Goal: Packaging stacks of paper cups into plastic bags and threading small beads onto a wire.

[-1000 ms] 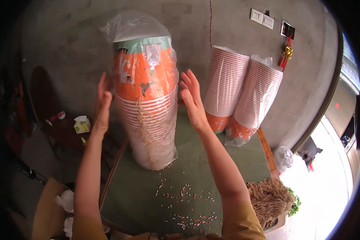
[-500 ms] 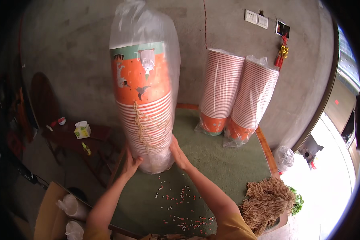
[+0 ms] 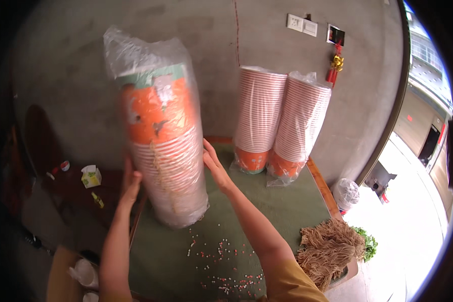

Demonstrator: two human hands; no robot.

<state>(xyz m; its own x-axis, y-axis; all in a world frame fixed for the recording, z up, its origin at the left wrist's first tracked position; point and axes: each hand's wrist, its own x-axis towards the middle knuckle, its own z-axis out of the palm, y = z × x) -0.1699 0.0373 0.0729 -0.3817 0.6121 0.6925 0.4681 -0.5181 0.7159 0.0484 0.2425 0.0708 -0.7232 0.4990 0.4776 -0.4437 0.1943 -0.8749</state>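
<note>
A tall stack of nested paper cups (image 3: 168,156), orange and green with striped rims and sleeved in clear plastic, leans left over the green table. Twine-like strands show along its front, and its top is blurred. Against its left side is my left hand (image 3: 131,185), thumb in front, the other fingers partly hidden. On the opposite side, my right hand (image 3: 215,165) lies along the plastic with fingers stretched upward. Between them the two hands hold the stack about mid-height.
Two similar wrapped cup stacks (image 3: 259,121) stand at the table's back. Small white and red beads (image 3: 229,287) are scattered near the front of the green tabletop (image 3: 282,221). A brown stringy bundle (image 3: 329,251) lies at the right corner. A cardboard box (image 3: 60,272) is at lower left.
The top of the cup stack has tipped to the left. My hands have moved from near its base up to about its middle. The view has shifted slightly right.
</note>
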